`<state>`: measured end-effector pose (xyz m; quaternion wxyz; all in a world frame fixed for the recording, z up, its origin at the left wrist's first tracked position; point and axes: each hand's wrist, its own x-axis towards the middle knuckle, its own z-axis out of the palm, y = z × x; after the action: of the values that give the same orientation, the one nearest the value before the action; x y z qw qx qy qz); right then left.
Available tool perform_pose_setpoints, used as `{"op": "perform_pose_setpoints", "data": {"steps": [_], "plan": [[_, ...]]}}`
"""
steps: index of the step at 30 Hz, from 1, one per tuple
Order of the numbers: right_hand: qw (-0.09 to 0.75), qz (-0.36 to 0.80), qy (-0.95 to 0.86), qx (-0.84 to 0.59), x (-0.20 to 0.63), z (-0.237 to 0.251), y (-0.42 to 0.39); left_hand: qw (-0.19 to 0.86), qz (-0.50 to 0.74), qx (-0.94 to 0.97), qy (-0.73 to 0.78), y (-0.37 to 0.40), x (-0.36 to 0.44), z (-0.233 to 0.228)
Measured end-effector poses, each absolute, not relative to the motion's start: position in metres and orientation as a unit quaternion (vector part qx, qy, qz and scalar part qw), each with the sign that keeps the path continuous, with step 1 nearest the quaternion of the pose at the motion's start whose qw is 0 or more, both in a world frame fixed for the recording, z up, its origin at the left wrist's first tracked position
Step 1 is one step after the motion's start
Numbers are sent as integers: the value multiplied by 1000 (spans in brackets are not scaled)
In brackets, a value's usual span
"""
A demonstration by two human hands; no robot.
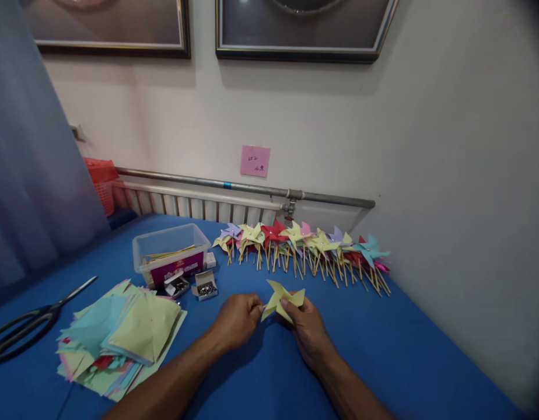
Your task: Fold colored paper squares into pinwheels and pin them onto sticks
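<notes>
Both hands are pinching a yellow paper pinwheel (282, 300) in the lower centre of the frame: the left hand (235, 319) is closing thumb and fingertips on its left edge, while the right hand (308, 328) is gripping it from below and behind, apparently so that the folded vanes are kept gathered at the middle. The blue table (396, 344) is filling the lower frame and serving as the work surface. A row of finished pinwheels (304, 248) is lying along the wall at centre, sticks pointing toward the person, seemingly set aside out of the way. A stack of coloured paper squares (121, 335) is sitting at lower left, within reach. Behind it a clear plastic box (171, 251) is holding sticks, black scissors (28, 326) are lying at far left, and two small open boxes of pins (193, 286) are standing nearest the hands.
</notes>
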<state>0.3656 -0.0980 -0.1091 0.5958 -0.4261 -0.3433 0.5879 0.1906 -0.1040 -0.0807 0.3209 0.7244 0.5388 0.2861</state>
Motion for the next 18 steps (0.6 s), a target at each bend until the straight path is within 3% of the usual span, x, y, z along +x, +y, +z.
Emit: {"op": "perform_pose_setpoints", "data": {"steps": [18], "plan": [[605, 568, -363, -424, 366, -112, -98, 361, 297, 713, 522, -100, 190, -86]]}}
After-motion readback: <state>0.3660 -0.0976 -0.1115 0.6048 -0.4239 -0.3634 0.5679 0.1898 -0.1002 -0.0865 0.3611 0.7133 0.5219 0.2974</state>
